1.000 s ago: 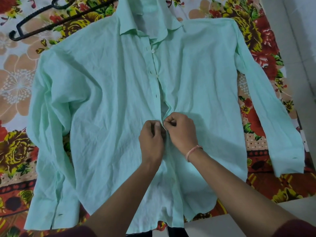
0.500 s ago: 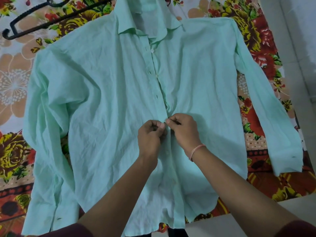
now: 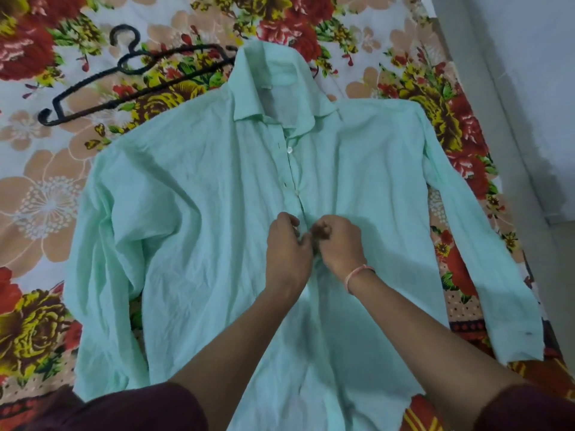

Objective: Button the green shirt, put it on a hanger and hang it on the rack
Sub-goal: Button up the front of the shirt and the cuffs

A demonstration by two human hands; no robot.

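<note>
Left hand (image 3: 287, 247) and right hand (image 3: 339, 244) meet at the middle of the green shirt (image 3: 202, 244), knuckles almost touching. Each has its fingers curled tight and pinches the edge of the front opening on its own side. What lies between the fingertips is hidden. A pink thread band (image 3: 357, 273) circles the right wrist.

The shirt lies spread face up across the floral sheet (image 3: 46, 197), with its collar (image 3: 273, 85) toward the far edge and its hem at the near edge under the forearms. One sleeve stretches toward the sheet's right edge, and the other is bunched along the body's left side. Two pale buttons (image 3: 290, 149) show along the opening above the hands.

A black hanger (image 3: 140, 85) lies flat on the sheet toward the far left, one end reaching the collar.
</note>
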